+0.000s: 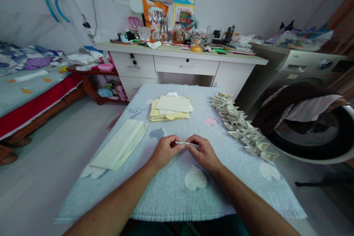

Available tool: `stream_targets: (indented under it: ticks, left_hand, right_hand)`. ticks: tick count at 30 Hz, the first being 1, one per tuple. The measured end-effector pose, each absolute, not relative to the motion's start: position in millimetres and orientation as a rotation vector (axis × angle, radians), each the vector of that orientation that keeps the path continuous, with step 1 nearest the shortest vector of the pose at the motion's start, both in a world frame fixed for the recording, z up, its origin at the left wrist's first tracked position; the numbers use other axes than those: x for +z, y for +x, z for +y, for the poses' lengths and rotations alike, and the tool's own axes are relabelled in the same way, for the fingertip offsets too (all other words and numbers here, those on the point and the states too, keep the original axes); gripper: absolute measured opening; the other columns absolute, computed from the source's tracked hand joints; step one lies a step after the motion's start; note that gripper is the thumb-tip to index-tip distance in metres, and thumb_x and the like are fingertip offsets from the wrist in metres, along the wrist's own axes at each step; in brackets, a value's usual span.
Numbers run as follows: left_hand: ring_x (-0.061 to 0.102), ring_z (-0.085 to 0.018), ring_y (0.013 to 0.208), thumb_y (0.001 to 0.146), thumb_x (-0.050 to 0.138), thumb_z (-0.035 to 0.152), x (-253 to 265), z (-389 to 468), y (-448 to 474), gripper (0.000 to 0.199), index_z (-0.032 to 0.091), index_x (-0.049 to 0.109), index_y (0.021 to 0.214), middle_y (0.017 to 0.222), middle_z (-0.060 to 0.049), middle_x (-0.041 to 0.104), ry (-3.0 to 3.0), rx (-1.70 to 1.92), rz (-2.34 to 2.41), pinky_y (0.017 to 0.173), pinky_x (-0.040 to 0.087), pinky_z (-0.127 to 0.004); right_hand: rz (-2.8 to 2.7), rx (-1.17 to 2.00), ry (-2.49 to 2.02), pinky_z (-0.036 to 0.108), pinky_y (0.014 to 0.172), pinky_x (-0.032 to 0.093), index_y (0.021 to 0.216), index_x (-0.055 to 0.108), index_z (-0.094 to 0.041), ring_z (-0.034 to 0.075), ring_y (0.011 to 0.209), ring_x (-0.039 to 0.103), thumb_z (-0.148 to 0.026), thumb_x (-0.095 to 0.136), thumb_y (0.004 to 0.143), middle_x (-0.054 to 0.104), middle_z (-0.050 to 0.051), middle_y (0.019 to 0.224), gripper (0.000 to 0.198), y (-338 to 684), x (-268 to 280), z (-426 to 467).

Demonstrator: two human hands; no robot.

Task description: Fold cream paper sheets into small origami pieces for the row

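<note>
Above the middle of the cloth-covered table (171, 191), my left hand (166, 150) and my right hand (203, 152) pinch a small folded piece of paper (182, 142) between thumbs and fingers. Only a thin pale edge of it shows; the rest is hidden by my fingers. Beyond my hands lies a stack of yellowish and cream paper sheets (173, 107). A folded bundle of pale green paper (121, 143) rests to the left of my left hand. Along the right side of the table, several folded paper pieces (239, 123) with pointed tips stand in close rows.
A white desk (185, 64) behind the table carries a clock (134, 23), an orange snack bag (155, 16), jars and clutter. At right, a washing machine (298, 77) has its round door open with clothes (293, 107) hanging out. A bed (35, 81) stands at left.
</note>
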State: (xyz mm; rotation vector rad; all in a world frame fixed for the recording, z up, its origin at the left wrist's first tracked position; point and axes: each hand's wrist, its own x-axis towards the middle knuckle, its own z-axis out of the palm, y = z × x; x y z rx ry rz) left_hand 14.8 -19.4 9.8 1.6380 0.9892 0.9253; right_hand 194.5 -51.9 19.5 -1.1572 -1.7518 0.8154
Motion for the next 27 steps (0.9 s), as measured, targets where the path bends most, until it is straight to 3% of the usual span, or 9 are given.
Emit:
stream_targets:
  ticks: [20, 27]
  left_hand:
    - [0.046, -0.011, 0.056, 0.081, 0.059, 0.037, 11.8, -20.3, 12.2, 0.025, 0.015, 0.064, 0.072, 0.057, 0.003, 0.053, 1.634, 0.906, 0.975, 0.055, 0.033, -0.021]
    - [0.05, -0.012, 0.055, 0.087, 0.052, 0.043, 13.2, -19.5, 13.6, 0.037, 0.015, 0.061, 0.065, 0.055, 0.0, 0.056, 1.526, 0.907, 0.944, 0.057, 0.037, -0.023]
  right_hand:
    - [-1.729, 0.978, -1.126, 0.022, 0.064, 0.04, 0.082, 0.062, -0.018, 0.012, 0.068, 0.052, -0.035, 0.056, 0.088, 0.059, -0.002, 0.071, 0.019, 193.2, 18.5, -52.3]
    - [-1.723, 0.993, -1.107, 0.022, 0.065, 0.04, 0.082, 0.062, -0.017, 0.012, 0.069, 0.054, -0.032, 0.057, 0.087, 0.061, -0.001, 0.073, 0.016, 194.3, 18.0, -52.7]
